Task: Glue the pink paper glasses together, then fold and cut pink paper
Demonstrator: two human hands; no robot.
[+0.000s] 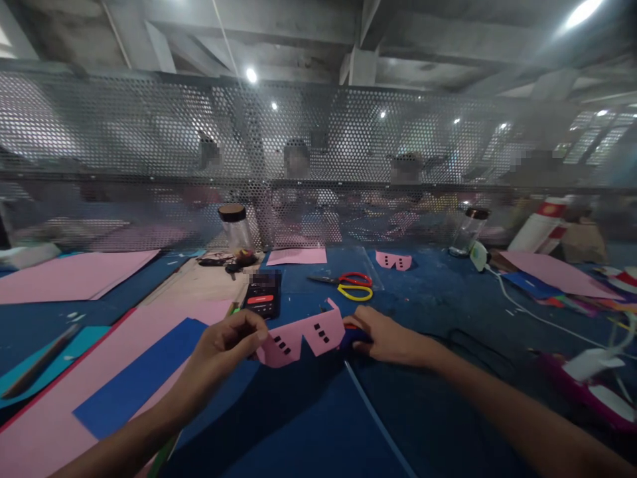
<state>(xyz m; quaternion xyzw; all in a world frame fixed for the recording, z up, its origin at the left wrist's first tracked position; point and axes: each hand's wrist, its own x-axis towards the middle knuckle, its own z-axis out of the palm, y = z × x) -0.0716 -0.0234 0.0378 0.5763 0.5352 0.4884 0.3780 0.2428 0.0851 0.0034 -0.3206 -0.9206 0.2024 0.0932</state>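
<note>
In the head view my left hand [226, 345] pinches the left end of pink paper glasses [311, 335], cut with a nose notch and dotted with small dark squares. A curled flap rises at their right end. My right hand [381, 335] closes around a dark blue tool [354, 338] with an orange-red part, right against that end of the paper. My fingers hide most of the tool, so I cannot tell its kind. Beyond the hands lie scissors [348, 283] with one red and one yellow handle. Farther back rests a second pair of pink paper glasses [394, 260].
A phone [263, 295] lies behind my left hand. Blue card [142, 372] rests on pink sheets at left, beside a pencil-like stick [42, 362]. Jars [236, 232] stand near the perforated metal screen [318, 126]. A white cable [542, 322] crosses the right side. People sit behind the screen.
</note>
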